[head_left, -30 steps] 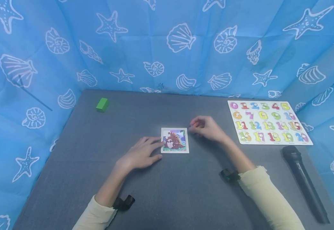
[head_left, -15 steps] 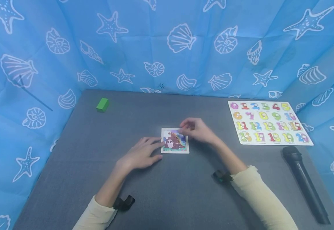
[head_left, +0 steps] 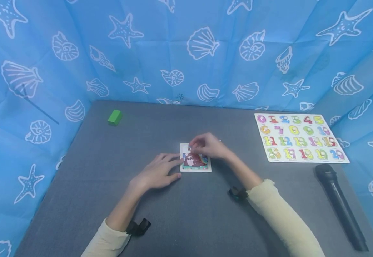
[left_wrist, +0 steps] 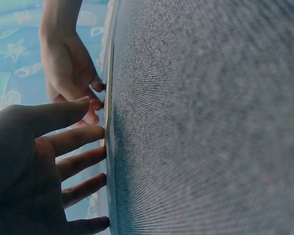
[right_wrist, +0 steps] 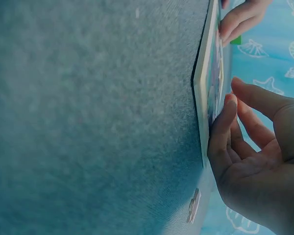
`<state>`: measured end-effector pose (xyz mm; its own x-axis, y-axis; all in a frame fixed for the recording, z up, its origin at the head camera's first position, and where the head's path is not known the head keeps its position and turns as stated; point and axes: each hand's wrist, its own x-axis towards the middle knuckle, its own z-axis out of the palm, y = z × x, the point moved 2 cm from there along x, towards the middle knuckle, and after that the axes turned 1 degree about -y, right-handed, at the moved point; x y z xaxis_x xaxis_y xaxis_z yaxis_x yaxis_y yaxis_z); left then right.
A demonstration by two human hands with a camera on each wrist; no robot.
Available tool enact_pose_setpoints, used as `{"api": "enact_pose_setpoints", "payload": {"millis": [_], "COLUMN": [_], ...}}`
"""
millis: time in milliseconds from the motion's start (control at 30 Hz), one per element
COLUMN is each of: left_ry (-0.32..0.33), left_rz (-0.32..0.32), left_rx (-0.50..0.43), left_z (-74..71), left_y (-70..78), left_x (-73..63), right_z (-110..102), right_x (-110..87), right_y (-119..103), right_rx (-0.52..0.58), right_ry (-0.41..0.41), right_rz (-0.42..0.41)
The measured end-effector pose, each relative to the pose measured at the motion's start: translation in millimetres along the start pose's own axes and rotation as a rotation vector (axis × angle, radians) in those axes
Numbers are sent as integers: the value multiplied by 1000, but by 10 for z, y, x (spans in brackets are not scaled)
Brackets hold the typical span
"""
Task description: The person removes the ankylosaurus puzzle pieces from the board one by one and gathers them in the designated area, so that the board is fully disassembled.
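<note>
A small square jigsaw puzzle (head_left: 195, 170) in a pale frame lies mid-table, showing a brown spiky-backed creature. My left hand (head_left: 159, 171) rests at its left edge, fingers spread and fairly straight, as the left wrist view also shows. Over the upper part of the puzzle is my right hand (head_left: 209, 146), its thumb and fingers bent together in a pinch on a small puzzle piece, which the fingers almost wholly hide. In the right wrist view the right fingertips (right_wrist: 229, 100) are close above the board. A loose small piece (right_wrist: 194, 205) lies on the table beside the puzzle.
A white number puzzle board (head_left: 297, 160) with colourful numerals lies at the back right. Below it is a black microphone (head_left: 341, 203). A green block (head_left: 114, 117) stands at the back left. A blue shell-patterned curtain (head_left: 173, 53) surrounds the grey table (head_left: 180, 214).
My right hand has moved left from beside the puzzle's right edge to over its upper left part, carrying a small piece. My left hand has stayed in place.
</note>
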<state>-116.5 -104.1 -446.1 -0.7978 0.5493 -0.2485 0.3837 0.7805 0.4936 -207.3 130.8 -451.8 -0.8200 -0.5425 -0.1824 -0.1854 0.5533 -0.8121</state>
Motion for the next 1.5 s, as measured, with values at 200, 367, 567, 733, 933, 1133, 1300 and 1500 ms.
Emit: {"api": "enact_pose_setpoints", "payload": {"millis": [200,367,567,733,933,1133,1300,1500], "left_ry": [-2,-2,-6,-11,-5,-11,-11,-9], "left_rz": [2,9,6,-2,-5,-8,-3,-4], "left_rx": [5,5,6,6,13,6,4,9], "left_z": [-5,-15,-9,-11,-12,-21,-22,-26], "left_y": [15,22,21,22,20,24,26,29], "left_x": [-7,-15,-9,-12,-12,-19,-18,-19], "right_z": [10,17,17,17,11,-1,-16,-25], "right_x": [53,68,98,111,88,65,54,34], "right_y": [9,-2,-9,-9,0,12,23,-2], "right_rx": [-76,-100,-130,-141,-173,-141,-144,-147], "right_ry": [-30,-60,-74,-67,-33,-28,-23,-20], "right_rz": [10,30,16,-8,-50,-74,-63,-61]}}
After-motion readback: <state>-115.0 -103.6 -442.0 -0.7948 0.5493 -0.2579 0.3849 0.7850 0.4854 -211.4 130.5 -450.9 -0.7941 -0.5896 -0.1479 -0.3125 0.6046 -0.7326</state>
